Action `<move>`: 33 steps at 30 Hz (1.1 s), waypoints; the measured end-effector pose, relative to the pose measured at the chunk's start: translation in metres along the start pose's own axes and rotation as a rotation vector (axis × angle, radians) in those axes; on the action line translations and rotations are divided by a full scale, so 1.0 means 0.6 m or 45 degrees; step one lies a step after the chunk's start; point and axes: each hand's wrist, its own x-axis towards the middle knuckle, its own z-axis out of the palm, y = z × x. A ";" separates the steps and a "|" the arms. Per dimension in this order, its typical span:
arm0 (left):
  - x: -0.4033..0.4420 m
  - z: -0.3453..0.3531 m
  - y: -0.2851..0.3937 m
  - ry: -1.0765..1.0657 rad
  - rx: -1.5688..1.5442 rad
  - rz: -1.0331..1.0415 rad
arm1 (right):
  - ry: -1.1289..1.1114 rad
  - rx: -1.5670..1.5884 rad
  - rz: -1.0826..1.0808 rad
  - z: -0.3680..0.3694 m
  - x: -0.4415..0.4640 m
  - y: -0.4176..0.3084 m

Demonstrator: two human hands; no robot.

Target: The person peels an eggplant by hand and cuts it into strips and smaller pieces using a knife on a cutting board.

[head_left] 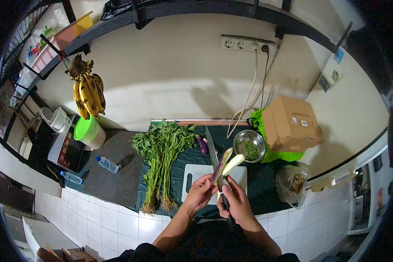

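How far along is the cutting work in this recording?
Partway, it seems. Looks done: small green pieces sit in the metal bowl. In hand: the left hand holds a split eggplant, and the right hand grips the knife, over the white cutting board. Probably left: the purple eggplant beyond the board looks uncut, and the leafy greens have their roots on.

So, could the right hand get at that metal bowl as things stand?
Probably not to grasp it: the right hand is gripping the knife. The way itself looks open, though, with the metal bowl just past the cutting board.
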 end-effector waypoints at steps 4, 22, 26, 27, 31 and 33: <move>-0.001 -0.004 -0.001 -0.033 -0.043 0.046 | -0.012 -0.173 -0.026 0.004 -0.003 0.001; -0.017 -0.005 0.008 -0.064 -0.130 -0.060 | 0.041 -0.178 -0.088 0.015 -0.001 0.039; -0.016 0.000 0.005 -0.031 -0.064 -0.025 | 0.030 -0.210 -0.091 0.008 -0.002 0.048; -0.017 0.003 0.006 -0.031 -0.065 -0.027 | 0.076 -0.133 -0.072 0.010 -0.001 0.044; -0.026 0.027 0.034 0.173 0.575 0.107 | 0.153 -0.114 -0.059 0.011 -0.002 0.033; -0.032 0.046 0.041 0.168 0.822 0.231 | 0.143 -0.139 -0.057 0.010 -0.004 0.034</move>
